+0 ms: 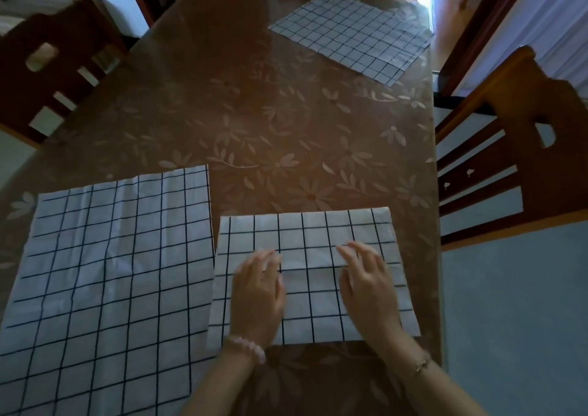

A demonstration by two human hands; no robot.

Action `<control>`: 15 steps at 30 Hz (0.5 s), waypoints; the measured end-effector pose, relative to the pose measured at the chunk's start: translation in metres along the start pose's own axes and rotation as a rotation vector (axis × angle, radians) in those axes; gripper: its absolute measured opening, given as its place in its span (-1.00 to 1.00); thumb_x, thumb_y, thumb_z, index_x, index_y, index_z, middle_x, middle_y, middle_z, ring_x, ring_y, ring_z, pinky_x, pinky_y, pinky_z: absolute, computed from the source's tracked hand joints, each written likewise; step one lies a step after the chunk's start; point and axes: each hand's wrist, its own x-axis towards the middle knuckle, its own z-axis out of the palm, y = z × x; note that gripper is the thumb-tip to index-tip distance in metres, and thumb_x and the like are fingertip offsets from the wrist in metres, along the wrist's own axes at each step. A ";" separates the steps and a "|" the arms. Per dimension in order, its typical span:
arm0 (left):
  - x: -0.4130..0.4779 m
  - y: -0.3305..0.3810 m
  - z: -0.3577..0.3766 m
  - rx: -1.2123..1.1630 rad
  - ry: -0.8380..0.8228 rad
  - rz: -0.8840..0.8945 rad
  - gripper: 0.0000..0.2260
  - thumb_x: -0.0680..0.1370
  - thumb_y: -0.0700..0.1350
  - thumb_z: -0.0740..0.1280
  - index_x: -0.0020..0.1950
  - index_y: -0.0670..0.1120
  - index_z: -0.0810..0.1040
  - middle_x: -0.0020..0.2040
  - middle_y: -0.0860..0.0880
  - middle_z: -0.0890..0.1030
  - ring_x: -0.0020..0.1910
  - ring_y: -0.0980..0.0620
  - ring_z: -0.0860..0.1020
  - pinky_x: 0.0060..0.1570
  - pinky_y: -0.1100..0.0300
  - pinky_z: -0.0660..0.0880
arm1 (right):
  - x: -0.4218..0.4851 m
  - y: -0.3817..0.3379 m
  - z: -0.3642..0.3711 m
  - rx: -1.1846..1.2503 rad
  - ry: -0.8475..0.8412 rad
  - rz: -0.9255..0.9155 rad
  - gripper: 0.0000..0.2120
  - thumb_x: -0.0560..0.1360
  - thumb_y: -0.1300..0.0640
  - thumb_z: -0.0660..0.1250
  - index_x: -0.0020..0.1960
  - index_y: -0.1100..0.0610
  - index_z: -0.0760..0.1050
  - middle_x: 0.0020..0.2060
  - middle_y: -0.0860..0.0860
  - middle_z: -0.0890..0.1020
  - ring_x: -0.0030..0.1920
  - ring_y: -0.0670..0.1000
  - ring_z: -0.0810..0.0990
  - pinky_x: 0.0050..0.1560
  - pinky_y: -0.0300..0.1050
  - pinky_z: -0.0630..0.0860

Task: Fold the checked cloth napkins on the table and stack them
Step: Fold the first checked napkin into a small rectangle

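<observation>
Three white napkins with a black check lie on the brown flowered table. The near middle napkin is folded in half into a rectangle. My left hand and my right hand both rest flat on it, fingers straight, palms down, a little apart. A larger unfolded napkin lies flat to the left, almost touching the folded one. A third unfolded napkin lies at the far right corner of the table.
Wooden chairs stand at the table's left and right sides. The table's right edge runs just past the folded napkin, with pale floor beyond it.
</observation>
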 end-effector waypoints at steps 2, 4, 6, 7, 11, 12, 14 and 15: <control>-0.029 0.014 0.010 0.007 -0.071 0.048 -0.63 0.42 -0.15 0.28 0.23 -0.10 0.45 0.19 -0.07 0.54 0.25 -0.03 0.43 0.26 -0.05 0.39 | -0.028 -0.012 0.008 0.001 -0.050 -0.016 -0.65 0.53 0.15 0.11 0.28 0.13 0.44 0.20 0.08 0.52 0.26 0.06 0.41 0.22 0.09 0.46; -0.051 0.022 0.017 0.039 -0.135 0.097 -0.61 0.45 -0.12 0.27 0.28 -0.08 0.40 0.24 -0.06 0.52 0.30 -0.02 0.36 0.31 -0.07 0.33 | -0.048 -0.020 0.015 -0.007 -0.102 -0.024 -0.61 0.52 0.12 0.08 0.30 0.12 0.43 0.23 0.07 0.52 0.31 0.06 0.39 0.27 0.12 0.42; -0.066 0.025 0.021 0.061 -0.208 0.090 -0.60 0.51 -0.07 0.17 0.35 -0.07 0.34 0.33 -0.06 0.45 0.37 -0.02 0.27 0.37 -0.09 0.21 | -0.061 -0.026 0.020 -0.045 -0.158 -0.038 -0.59 0.52 0.09 0.07 0.34 0.11 0.39 0.30 0.06 0.48 0.38 0.07 0.34 0.35 0.10 0.27; -0.070 0.027 0.022 0.070 -0.251 0.069 -0.58 0.54 -0.03 0.11 0.40 -0.05 0.28 0.38 -0.05 0.39 0.41 -0.02 0.22 0.36 -0.09 0.15 | -0.065 -0.028 0.023 -0.067 -0.187 -0.048 -0.57 0.53 0.08 0.07 0.37 0.11 0.35 0.34 0.06 0.44 0.41 0.07 0.29 0.37 0.09 0.18; -0.078 0.023 0.026 0.175 -0.384 -0.002 -0.55 0.62 0.07 -0.15 0.48 -0.02 0.13 0.48 0.01 0.17 0.48 -0.02 0.06 0.35 -0.10 0.04 | -0.074 -0.027 0.027 -0.158 -0.295 -0.042 -0.54 0.61 -0.01 -0.06 0.47 0.10 0.16 0.46 0.04 0.24 0.49 0.04 0.02 0.40 0.07 0.00; -0.079 0.020 0.025 0.184 -0.409 -0.021 -0.54 0.62 0.09 -0.18 0.48 -0.01 0.12 0.49 0.02 0.15 0.48 -0.01 0.04 0.35 -0.10 0.03 | -0.075 -0.025 0.026 -0.181 -0.320 -0.031 -0.52 0.62 -0.05 -0.14 0.48 0.10 0.14 0.46 0.04 0.22 0.49 0.03 0.00 0.39 0.08 0.00; -0.079 0.015 0.022 0.203 -0.433 -0.043 -0.54 0.61 0.11 -0.18 0.47 0.02 0.12 0.49 0.02 0.17 0.48 0.01 0.01 0.35 -0.11 0.03 | -0.075 -0.019 0.023 -0.219 -0.370 -0.012 -0.48 0.62 -0.11 -0.22 0.49 0.09 0.11 0.47 0.02 0.20 0.49 0.02 0.02 0.37 0.10 0.03; -0.078 0.011 0.019 0.216 -0.435 -0.045 -0.54 0.61 0.12 -0.18 0.47 0.04 0.12 0.48 0.02 0.19 0.47 0.02 0.00 0.35 -0.11 0.02 | -0.075 -0.014 0.022 -0.232 -0.388 -0.005 -0.47 0.62 -0.13 -0.22 0.49 0.07 0.09 0.47 0.00 0.19 0.49 0.02 0.02 0.37 0.12 0.03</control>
